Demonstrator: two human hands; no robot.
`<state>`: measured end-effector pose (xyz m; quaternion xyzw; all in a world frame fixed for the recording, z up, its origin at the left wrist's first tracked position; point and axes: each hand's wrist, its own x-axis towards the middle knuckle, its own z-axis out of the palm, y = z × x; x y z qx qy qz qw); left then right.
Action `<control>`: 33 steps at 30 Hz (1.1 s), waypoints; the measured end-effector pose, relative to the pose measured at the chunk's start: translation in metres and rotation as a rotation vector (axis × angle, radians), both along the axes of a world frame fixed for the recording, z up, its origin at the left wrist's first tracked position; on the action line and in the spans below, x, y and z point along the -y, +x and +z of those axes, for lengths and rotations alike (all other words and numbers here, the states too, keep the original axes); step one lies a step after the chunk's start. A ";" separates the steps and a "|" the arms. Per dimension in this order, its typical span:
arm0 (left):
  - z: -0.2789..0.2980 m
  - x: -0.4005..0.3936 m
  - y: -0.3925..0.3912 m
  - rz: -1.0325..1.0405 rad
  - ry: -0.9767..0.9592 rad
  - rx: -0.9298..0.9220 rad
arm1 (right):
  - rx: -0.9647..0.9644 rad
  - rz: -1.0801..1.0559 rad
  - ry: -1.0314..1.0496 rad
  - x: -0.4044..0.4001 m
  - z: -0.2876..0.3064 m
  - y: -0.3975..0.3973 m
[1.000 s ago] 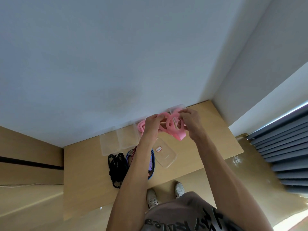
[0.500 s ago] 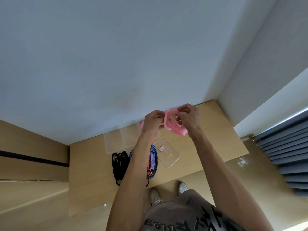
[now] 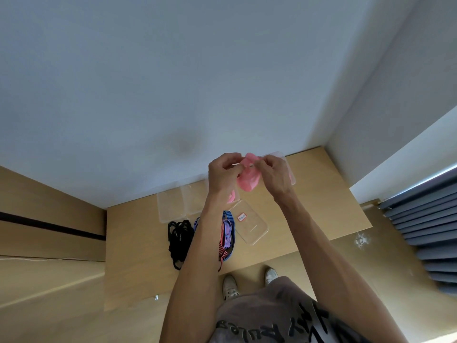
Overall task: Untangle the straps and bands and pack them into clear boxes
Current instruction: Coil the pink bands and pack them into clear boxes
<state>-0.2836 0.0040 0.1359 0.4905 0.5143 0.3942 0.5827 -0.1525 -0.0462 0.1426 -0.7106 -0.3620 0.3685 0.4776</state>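
Left hand: the left hand is raised above the desk with fingers curled, pinching one side of the pink band.
Right hand: the right hand faces it, fingertips pinching the band's other side; the two hands are nearly touching.
Pink band: bunched into a small wad between both hands, held in the air well above the wooden desk; whether any twist remains inside the wad cannot be told.
Second pink piece: a bit of pink shows below the left wrist, seemingly in or beside a clear box; mostly hidden.
Clear boxes: two open boxes stand side by side against the wall; another clear box sits partly behind the right hand.
Lid: a clear lid with a red label lies flat near the desk's front.
Still tangled: a black strap bundle and a striped blue and red strap heap lie just beside each other, the left forearm crossing over the striped one.
Risk, springing open: the band looks elastic, so a loosened pinch would likely let the wad unfold before it reaches a box.
Risk, drop: the grip is fingertip only; a slip could send the band onto the tangled heaps or the floor.
Risk, snag: lowering the left arm may catch the striped straps and drag them.
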 end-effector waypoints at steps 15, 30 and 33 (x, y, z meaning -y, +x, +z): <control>0.015 -0.009 -0.016 0.163 -0.412 0.598 | -0.647 -0.230 -0.005 0.008 -0.027 0.007; -0.017 -0.005 -0.020 -0.478 -0.131 -0.265 | -0.326 0.093 0.080 0.007 -0.023 0.022; -0.019 -0.003 -0.023 -0.571 -0.165 -0.209 | -0.367 0.062 0.030 0.003 -0.021 0.024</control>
